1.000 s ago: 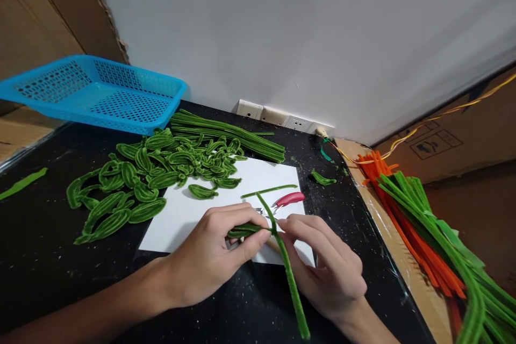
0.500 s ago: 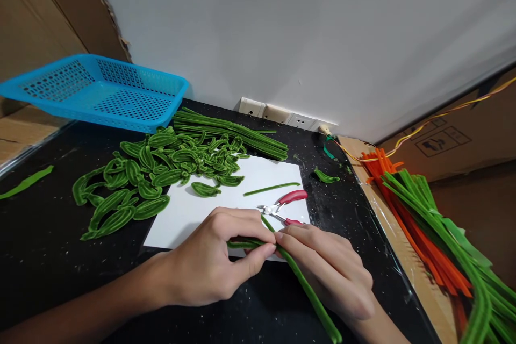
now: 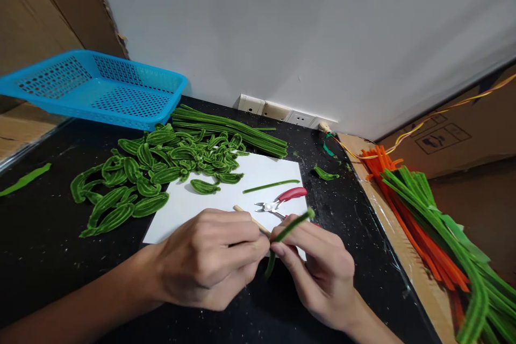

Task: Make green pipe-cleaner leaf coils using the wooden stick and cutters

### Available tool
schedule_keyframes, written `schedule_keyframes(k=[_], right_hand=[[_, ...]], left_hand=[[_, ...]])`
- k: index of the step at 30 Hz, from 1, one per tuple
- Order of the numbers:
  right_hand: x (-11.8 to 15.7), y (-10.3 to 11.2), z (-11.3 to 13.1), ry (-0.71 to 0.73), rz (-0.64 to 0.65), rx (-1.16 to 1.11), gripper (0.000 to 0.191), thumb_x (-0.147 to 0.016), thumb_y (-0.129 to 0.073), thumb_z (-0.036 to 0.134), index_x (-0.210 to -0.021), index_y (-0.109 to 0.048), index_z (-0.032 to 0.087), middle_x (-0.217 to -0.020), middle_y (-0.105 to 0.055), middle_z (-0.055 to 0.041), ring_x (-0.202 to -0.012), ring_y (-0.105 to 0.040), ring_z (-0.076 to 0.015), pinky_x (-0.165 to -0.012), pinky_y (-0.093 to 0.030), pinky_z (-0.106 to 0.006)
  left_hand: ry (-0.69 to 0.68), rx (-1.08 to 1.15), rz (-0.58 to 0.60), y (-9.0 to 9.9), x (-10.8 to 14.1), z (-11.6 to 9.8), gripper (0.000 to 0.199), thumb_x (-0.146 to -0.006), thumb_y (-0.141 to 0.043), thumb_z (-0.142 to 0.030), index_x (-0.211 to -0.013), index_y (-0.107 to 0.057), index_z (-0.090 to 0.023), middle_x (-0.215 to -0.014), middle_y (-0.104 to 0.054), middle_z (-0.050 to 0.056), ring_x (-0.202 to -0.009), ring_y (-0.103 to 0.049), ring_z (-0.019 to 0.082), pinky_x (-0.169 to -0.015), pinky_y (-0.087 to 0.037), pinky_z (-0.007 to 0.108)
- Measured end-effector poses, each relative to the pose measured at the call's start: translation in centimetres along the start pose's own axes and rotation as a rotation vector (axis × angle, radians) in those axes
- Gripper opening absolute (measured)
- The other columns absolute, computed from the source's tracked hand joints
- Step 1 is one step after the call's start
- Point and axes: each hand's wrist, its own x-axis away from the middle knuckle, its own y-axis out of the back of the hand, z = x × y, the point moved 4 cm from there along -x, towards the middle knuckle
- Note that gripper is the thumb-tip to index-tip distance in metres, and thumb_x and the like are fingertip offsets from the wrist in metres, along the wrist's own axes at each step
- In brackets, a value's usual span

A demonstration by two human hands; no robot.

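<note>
My left hand (image 3: pixel 213 258) is closed, knuckles up, over the white sheet's front edge; what its fingers hold is hidden. My right hand (image 3: pixel 318 263) pinches a green pipe cleaner (image 3: pixel 296 224), one end pointing up to the right and another part hanging below the fingertips. A thin wooden stick (image 3: pixel 261 226) runs from behind my left hand to my right fingertips, against the pipe cleaner. Just beyond lie red-handled nippers (image 3: pixel 278 201), jaws apart, and a straight green piece (image 3: pixel 271 186) on the white sheet (image 3: pixel 181 212).
Many looped green leaf shapes (image 3: pixel 157 172) are heaped at left, before a bundle of green pipe cleaners (image 3: pixel 229 131). A blue basket (image 3: pixel 121 97) stands back left. Orange strips (image 3: pixel 419 226) and green strips (image 3: pixel 443 231) lie at right, near a yellow wire (image 3: pixel 427 124). Sockets (image 3: pixel 278 110) line the wall.
A wooden stick now shows between my hands. The pipe cleaner's long end, which pointed down toward me, now points up to the right. My left hand has curled tighter.
</note>
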Motion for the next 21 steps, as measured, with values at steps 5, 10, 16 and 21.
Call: schedule_keyframes(k=[5,10,16,21], right_hand=[[-0.3,-0.9,-1.6,-0.577,0.098,-0.404,0.037,-0.096,-0.068,0.040,-0.069,-0.061,0.017,-0.062,-0.044,0.0037,-0.057,-0.038,-0.0104,-0.051,-0.033,-0.023],[0.0,-1.4,-2.2,-0.753,0.180,-0.630,0.042,-0.091,-0.073,0.050,-0.070,-0.059,0.017,-0.058,-0.037,0.0070,-0.051,-0.030,-0.0077,-0.045,-0.026,-0.021],[0.0,1.1,-0.6,-0.049,-0.157,0.162,0.011,-0.096,-0.063,0.010,-0.096,-0.071,0.018,-0.077,-0.068,-0.0032,-0.062,-0.060,-0.0137,-0.055,-0.049,-0.025],[1.8,1.7,-0.7,0.270,-0.294,0.437,0.037,-0.086,-0.073,0.000,-0.116,-0.073,0.022,-0.084,-0.078,-0.0040,-0.065,-0.074,-0.0179,-0.057,-0.061,-0.026]], left_hand=[[-0.059,-0.161,0.062,0.1,-0.1,0.0,0.026,-0.092,-0.049,0.003,-0.080,-0.066,-0.012,-0.065,-0.054,0.002,-0.058,-0.044,0.016,-0.053,-0.034,0.033],[-0.030,-0.128,0.057,-0.2,0.2,0.3,0.025,-0.095,-0.049,0.000,-0.082,-0.067,-0.012,-0.066,-0.055,0.002,-0.058,-0.047,0.016,-0.053,-0.035,0.033],[0.573,0.346,0.027,-0.7,0.3,2.2,0.014,-0.097,-0.063,-0.013,-0.092,-0.076,-0.015,-0.080,-0.070,0.002,-0.072,-0.062,0.014,-0.067,-0.047,0.024],[0.815,0.640,-0.003,-1.4,0.3,2.8,0.015,-0.095,-0.066,-0.021,-0.088,-0.078,-0.015,-0.081,-0.075,0.002,-0.074,-0.065,0.014,-0.068,-0.050,0.022]])
